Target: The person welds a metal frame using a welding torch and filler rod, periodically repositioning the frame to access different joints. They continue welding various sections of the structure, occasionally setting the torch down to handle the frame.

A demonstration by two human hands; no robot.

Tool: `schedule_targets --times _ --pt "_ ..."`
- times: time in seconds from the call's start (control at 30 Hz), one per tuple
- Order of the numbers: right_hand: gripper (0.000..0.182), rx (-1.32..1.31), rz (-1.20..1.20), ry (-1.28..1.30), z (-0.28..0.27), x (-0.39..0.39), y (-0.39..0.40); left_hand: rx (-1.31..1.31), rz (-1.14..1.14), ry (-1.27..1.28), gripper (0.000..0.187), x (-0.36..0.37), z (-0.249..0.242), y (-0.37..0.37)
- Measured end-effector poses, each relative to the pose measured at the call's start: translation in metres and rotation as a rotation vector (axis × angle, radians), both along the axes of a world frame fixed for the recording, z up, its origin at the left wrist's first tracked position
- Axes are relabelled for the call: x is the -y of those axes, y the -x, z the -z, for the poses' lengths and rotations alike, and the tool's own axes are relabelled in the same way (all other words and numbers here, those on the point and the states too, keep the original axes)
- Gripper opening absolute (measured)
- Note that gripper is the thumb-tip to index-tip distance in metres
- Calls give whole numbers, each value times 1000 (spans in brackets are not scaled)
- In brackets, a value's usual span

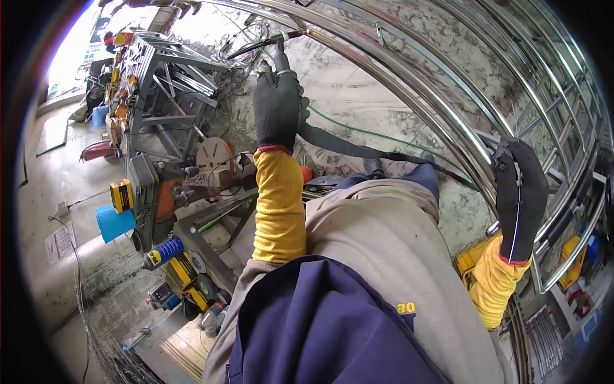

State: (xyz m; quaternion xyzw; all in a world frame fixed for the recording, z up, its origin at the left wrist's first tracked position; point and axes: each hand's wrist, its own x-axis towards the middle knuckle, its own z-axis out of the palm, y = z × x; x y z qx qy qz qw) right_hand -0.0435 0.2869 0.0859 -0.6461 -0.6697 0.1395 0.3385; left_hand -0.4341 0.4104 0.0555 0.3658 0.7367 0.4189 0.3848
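My right hand (pixel 521 198), gloved black, is clamped around a polished steel tube (pixel 448 137) at the right of the frame, fingers wrapped fully over it. My left hand (pixel 277 109), also gloved, is closed on the handle of a welding torch (pixel 281 54) at upper centre; its tip (pixel 300 33) sits against or just beside the curved tube there, contact not resolvable.

Near: my grey trousers fill the lower centre. Mid-frame: the torch's black hose (pixel 358 150) trails from my left hand across toward the right. Far: the tube belongs to a curved stainless frame (pixel 543 96) arching from top centre down the right side.

Judgement: the frame is stiff, heavy as a whole, and mirror-smooth, so slippery under a glove; best held around a single bar near a joint, as now. The torch is light, the hose drags; grip stays on the handle.

Lower left: a spray can (pixel 163 251) and a blue cup (pixel 115 223) on the floor.
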Motion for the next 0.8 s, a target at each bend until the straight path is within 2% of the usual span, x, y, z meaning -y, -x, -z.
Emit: schedule_targets --times 0.1,0.13,0.2,0.3,0.4,0.67,0.8 --pt "21 -7 23 28 -1 -1 2 -4 -1 -10 23 1 -4 -4" --pt "21 -8 22 28 -1 -2 1 75 52 -53 23 1 5 4" --pt "20 -24 -64 -6 -3 -4 -1 30 36 0 22 0 7 7" --pt "19 -47 -34 27 -5 -3 1 49 46 -29 23 2 7 7" --pt "20 -48 4 35 -3 0 4 30 -2 56 24 0 -3 1" --pt "21 -35 7 23 -2 -1 3 9 -15 31 24 1 -8 -5" --pt "21 -14 -38 26 -6 -4 2 33 28 -50 18 1 9 5"
